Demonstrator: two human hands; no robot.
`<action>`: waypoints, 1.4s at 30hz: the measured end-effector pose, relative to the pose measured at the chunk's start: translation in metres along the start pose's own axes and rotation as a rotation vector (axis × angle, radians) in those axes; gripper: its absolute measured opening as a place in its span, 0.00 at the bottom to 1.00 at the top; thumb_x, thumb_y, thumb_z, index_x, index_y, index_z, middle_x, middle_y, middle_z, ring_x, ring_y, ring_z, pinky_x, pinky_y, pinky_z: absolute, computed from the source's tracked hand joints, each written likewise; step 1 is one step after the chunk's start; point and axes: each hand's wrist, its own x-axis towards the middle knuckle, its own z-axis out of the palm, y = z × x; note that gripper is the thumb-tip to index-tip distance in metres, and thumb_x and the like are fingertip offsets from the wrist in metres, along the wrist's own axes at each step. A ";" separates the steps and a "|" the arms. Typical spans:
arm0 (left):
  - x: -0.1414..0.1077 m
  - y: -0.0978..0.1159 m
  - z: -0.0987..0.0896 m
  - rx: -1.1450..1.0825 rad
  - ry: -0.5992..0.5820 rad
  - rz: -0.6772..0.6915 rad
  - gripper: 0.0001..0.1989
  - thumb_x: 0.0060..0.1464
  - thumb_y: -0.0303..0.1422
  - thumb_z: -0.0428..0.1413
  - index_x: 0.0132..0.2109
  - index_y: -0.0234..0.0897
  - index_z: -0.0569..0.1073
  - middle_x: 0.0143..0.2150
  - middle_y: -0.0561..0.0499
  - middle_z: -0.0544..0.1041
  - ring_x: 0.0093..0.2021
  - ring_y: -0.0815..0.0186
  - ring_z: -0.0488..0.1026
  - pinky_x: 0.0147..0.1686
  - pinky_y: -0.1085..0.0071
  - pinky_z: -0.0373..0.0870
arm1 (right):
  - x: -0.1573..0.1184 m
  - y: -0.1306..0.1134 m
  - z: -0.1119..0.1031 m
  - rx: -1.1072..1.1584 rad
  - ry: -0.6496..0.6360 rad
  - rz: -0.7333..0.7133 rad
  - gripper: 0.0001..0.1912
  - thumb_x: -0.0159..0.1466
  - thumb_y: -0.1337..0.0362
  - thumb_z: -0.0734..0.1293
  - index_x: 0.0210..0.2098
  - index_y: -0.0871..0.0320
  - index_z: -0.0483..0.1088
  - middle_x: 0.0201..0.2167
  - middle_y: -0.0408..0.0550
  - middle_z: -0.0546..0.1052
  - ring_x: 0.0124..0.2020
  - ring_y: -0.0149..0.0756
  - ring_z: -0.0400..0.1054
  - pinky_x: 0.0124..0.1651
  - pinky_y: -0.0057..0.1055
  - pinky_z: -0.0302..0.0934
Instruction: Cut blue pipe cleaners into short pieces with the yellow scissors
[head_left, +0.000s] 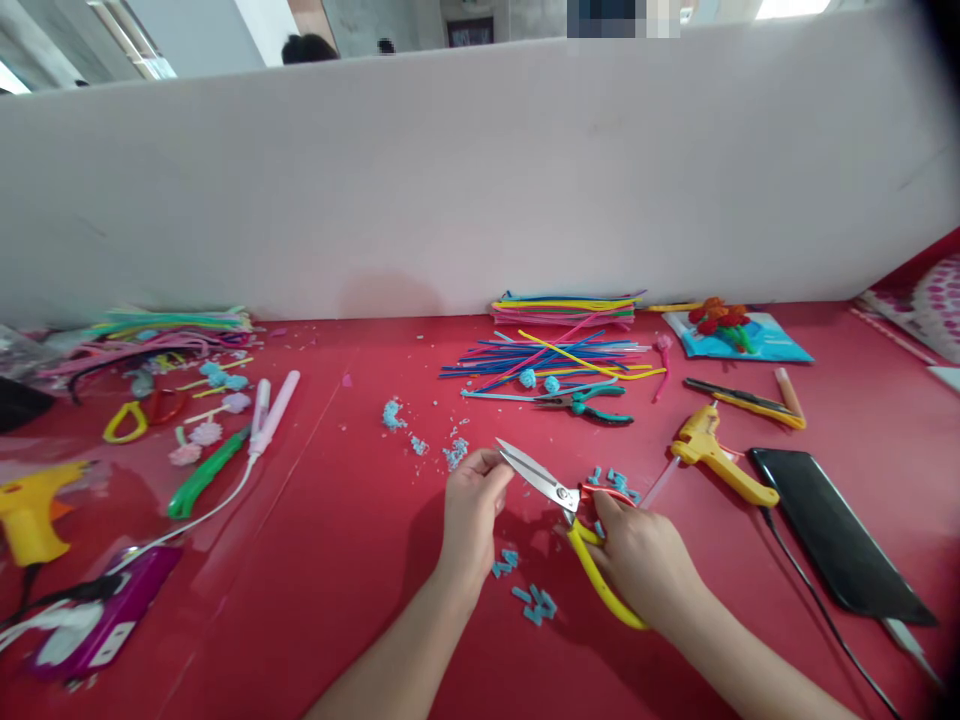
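My right hand [649, 555] grips a pair of scissors [551, 485] with one red and one yellow handle. Their blades point up and left, the tips beside the fingertips of my left hand [471, 500]. That hand is closed in a pinch; whatever sits between its thumb and finger is too small or hidden to make out. Short blue cut pieces [536, 606] lie on the red table below the scissors, and more blue pieces [619, 482] are partly behind my right hand. Blue fluffy trimmings [455, 453] are scattered just beyond my left hand.
Farther back lie colourful pipe cleaners [555, 355] and teal-handled pliers [589, 403] before a white partition [450, 200]. On the right are a yellow glue gun [716, 460] and black phone [836, 530]; on the left, another glue gun [34, 505], a green-handled cutter [202, 480] and purple power strip [127, 610].
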 end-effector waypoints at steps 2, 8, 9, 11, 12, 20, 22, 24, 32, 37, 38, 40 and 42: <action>0.000 0.000 0.000 -0.001 -0.005 0.002 0.04 0.40 0.29 0.54 0.26 0.35 0.65 0.16 0.61 0.56 0.15 0.78 0.47 0.15 0.77 0.42 | 0.000 0.000 0.000 -0.010 0.001 0.002 0.13 0.59 0.55 0.55 0.32 0.58 0.62 0.20 0.48 0.72 0.22 0.38 0.68 0.21 0.29 0.40; 0.000 0.000 0.001 -0.010 -0.004 0.002 0.07 0.42 0.31 0.56 0.26 0.36 0.63 0.15 0.62 0.54 0.15 0.78 0.47 0.15 0.77 0.41 | 0.002 0.004 -0.003 0.032 -0.023 0.088 0.14 0.58 0.53 0.55 0.28 0.57 0.61 0.18 0.45 0.71 0.19 0.37 0.67 0.21 0.28 0.39; 0.000 0.000 0.001 -0.012 -0.004 0.003 0.07 0.42 0.31 0.56 0.26 0.36 0.63 0.15 0.62 0.54 0.15 0.78 0.47 0.15 0.77 0.41 | 0.002 0.004 -0.004 0.048 -0.007 0.105 0.14 0.58 0.52 0.55 0.29 0.56 0.60 0.18 0.45 0.71 0.20 0.37 0.66 0.21 0.28 0.40; -0.001 -0.001 0.001 -0.013 -0.010 0.011 0.07 0.41 0.32 0.56 0.27 0.36 0.64 0.14 0.62 0.53 0.14 0.78 0.47 0.15 0.77 0.41 | 0.003 0.006 -0.007 0.076 0.034 0.115 0.14 0.57 0.51 0.55 0.29 0.56 0.59 0.21 0.45 0.72 0.21 0.37 0.67 0.21 0.28 0.41; -0.001 -0.001 0.001 -0.011 -0.014 0.015 0.07 0.41 0.32 0.56 0.27 0.36 0.64 0.14 0.62 0.53 0.15 0.78 0.47 0.15 0.77 0.41 | 0.003 0.006 -0.009 0.086 0.050 0.113 0.14 0.57 0.51 0.55 0.29 0.56 0.59 0.22 0.45 0.72 0.22 0.37 0.67 0.21 0.28 0.41; 0.000 0.000 0.000 0.033 -0.032 0.014 0.04 0.41 0.30 0.54 0.27 0.35 0.65 0.15 0.61 0.55 0.15 0.78 0.48 0.15 0.78 0.43 | 0.004 0.007 -0.008 0.232 0.028 0.102 0.16 0.57 0.50 0.56 0.29 0.57 0.61 0.20 0.44 0.69 0.19 0.33 0.62 0.22 0.27 0.40; -0.001 0.000 0.001 0.081 -0.100 -0.008 0.06 0.42 0.31 0.54 0.29 0.34 0.67 0.17 0.60 0.57 0.15 0.78 0.49 0.16 0.78 0.44 | 0.006 0.007 -0.006 0.438 0.016 0.148 0.14 0.57 0.52 0.56 0.27 0.57 0.61 0.18 0.42 0.66 0.18 0.31 0.59 0.22 0.26 0.42; -0.004 -0.001 0.003 0.219 -0.203 0.023 0.06 0.44 0.32 0.54 0.30 0.34 0.68 0.19 0.58 0.60 0.18 0.77 0.53 0.18 0.78 0.49 | 0.008 0.008 -0.006 0.668 0.001 0.157 0.12 0.58 0.55 0.56 0.26 0.57 0.60 0.17 0.41 0.64 0.19 0.29 0.57 0.22 0.25 0.45; -0.020 -0.012 0.012 0.876 -0.457 0.403 0.04 0.45 0.24 0.49 0.28 0.36 0.67 0.28 0.54 0.65 0.25 0.72 0.59 0.24 0.76 0.55 | 0.010 0.001 -0.013 0.808 -0.041 0.129 0.08 0.55 0.60 0.58 0.26 0.59 0.63 0.19 0.39 0.65 0.21 0.26 0.58 0.22 0.21 0.49; -0.019 -0.012 0.011 0.950 -0.503 0.448 0.04 0.48 0.25 0.49 0.30 0.37 0.67 0.30 0.53 0.67 0.25 0.72 0.60 0.25 0.76 0.56 | 0.010 0.004 -0.019 0.713 -0.033 0.188 0.08 0.54 0.61 0.58 0.23 0.59 0.62 0.17 0.38 0.64 0.20 0.25 0.56 0.20 0.21 0.46; -0.017 -0.011 0.010 0.956 -0.486 0.461 0.04 0.49 0.26 0.48 0.30 0.37 0.67 0.29 0.54 0.66 0.26 0.72 0.61 0.25 0.76 0.56 | 0.011 0.008 -0.020 0.683 -0.027 0.214 0.08 0.54 0.61 0.58 0.24 0.59 0.62 0.17 0.39 0.64 0.20 0.25 0.56 0.20 0.21 0.46; -0.011 -0.008 0.007 0.969 -0.431 0.489 0.05 0.51 0.28 0.48 0.29 0.37 0.67 0.28 0.54 0.65 0.26 0.71 0.61 0.26 0.76 0.57 | 0.013 0.021 -0.023 0.610 -0.015 0.275 0.10 0.56 0.60 0.56 0.27 0.59 0.64 0.18 0.40 0.66 0.20 0.26 0.58 0.21 0.21 0.45; -0.003 -0.004 0.002 0.981 -0.368 0.515 0.09 0.53 0.31 0.46 0.27 0.36 0.66 0.25 0.54 0.63 0.25 0.71 0.60 0.26 0.75 0.57 | 0.017 0.036 -0.024 0.516 -0.018 0.334 0.11 0.56 0.59 0.56 0.26 0.59 0.65 0.17 0.42 0.67 0.20 0.27 0.58 0.21 0.23 0.44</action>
